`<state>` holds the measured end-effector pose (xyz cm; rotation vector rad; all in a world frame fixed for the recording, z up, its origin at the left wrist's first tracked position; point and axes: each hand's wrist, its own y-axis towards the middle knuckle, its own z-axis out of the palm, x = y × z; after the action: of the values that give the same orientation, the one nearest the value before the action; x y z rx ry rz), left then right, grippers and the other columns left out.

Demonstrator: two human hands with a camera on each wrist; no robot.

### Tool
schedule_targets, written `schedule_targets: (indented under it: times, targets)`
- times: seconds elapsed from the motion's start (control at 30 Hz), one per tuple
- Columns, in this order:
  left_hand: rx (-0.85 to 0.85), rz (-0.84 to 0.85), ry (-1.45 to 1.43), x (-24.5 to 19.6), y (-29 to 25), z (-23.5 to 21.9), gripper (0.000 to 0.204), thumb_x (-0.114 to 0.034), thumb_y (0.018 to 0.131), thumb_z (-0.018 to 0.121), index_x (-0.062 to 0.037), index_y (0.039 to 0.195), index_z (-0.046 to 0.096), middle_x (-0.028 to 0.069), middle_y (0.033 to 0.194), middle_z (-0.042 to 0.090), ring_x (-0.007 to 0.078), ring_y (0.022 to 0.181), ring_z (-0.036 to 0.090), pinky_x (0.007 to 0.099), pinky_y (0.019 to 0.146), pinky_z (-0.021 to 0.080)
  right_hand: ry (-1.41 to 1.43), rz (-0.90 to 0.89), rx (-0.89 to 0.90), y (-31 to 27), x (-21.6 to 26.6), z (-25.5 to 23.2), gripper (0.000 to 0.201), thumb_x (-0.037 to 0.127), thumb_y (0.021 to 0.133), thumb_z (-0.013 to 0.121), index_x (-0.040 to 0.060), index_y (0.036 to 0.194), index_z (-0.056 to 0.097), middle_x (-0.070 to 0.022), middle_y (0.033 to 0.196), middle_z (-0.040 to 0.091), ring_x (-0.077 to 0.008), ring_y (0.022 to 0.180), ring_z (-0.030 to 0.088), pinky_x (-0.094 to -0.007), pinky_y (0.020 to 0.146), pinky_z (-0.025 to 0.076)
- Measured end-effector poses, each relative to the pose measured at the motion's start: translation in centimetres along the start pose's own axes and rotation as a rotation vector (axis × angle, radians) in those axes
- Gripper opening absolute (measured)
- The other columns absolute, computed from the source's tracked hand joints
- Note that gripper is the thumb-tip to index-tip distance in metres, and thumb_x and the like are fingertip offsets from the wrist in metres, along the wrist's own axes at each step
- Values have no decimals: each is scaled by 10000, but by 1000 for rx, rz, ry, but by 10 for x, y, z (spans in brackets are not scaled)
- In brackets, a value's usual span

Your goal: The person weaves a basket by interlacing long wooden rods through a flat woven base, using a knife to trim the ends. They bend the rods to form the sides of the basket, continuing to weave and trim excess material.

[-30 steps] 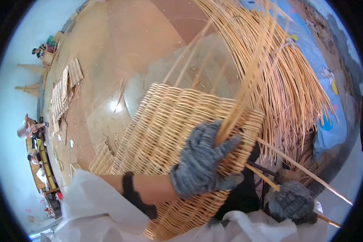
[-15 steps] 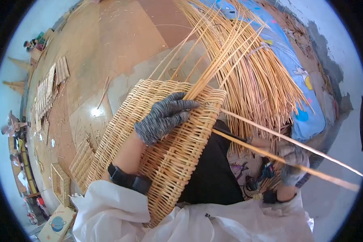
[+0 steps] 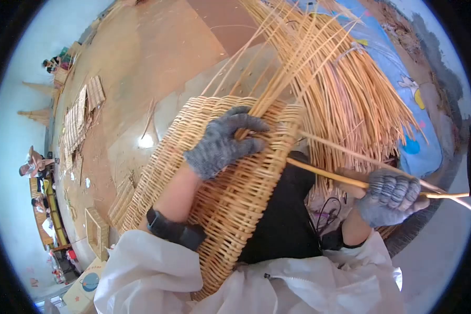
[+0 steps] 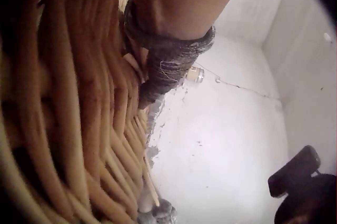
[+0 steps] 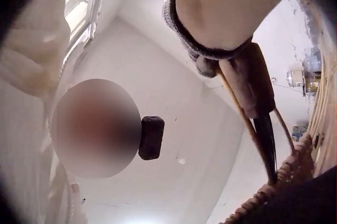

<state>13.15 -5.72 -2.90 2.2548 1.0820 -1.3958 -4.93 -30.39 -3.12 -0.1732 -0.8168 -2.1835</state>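
Note:
A woven wicker piece (image 3: 230,209) lies slanted across the person's lap, with long loose ends rising from its far edge. On its upper face rests the gloved left hand (image 3: 220,141), thumb and fingers around a bunch of upright wicker rods (image 3: 269,99). The gloved right hand (image 3: 390,199) grips a single wicker rod (image 3: 324,171) that runs out from the woven side edge. Along that rod, in the right wrist view, lies a wooden-handled tool (image 5: 257,79) under the same hand; its dark shaft points into the weave. Another rod (image 3: 361,154) passes just above the right hand.
A big heap of loose rods (image 3: 345,99) lies on a blue patterned sheet (image 3: 397,83) ahead to the right. Woven panels (image 3: 81,118) and a wicker tray (image 3: 97,233) are on the floor at left. Other people sit along the left wall.
The right hand has slid out along the rod, then back in, and now has its fingers round it. The left hand stays on the weave; the woven piece has turned and the view has shifted.

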Motion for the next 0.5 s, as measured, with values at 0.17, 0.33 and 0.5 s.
schedule_targets:
  times: [0.17,0.33,0.5]
  targets:
    - [17,65,-10,-1,1,-1,345,-233,727,762,-122,1041,673,177,1278,497,304,1262,406,379,1050,329,-910,-39,55,-14,13,-18,494,530,897,460,71,742,556,-53,541,518,-172,495,472,-350,523,412]
    - [19,54,-58,-1,2,1,329,-249,729,761,-139,1029,683,125,1227,549,290,1269,397,375,1060,318,-460,231,233,15,-2,14,514,526,897,465,108,597,480,-41,491,450,-198,442,415,-394,532,408]
    - [42,25,55,0,4,-1,355,-224,721,770,-87,1031,664,140,1268,483,274,1197,452,364,1042,330,-217,180,82,3,-8,12,498,482,895,504,114,567,430,-27,482,360,-205,469,362,-396,538,391]
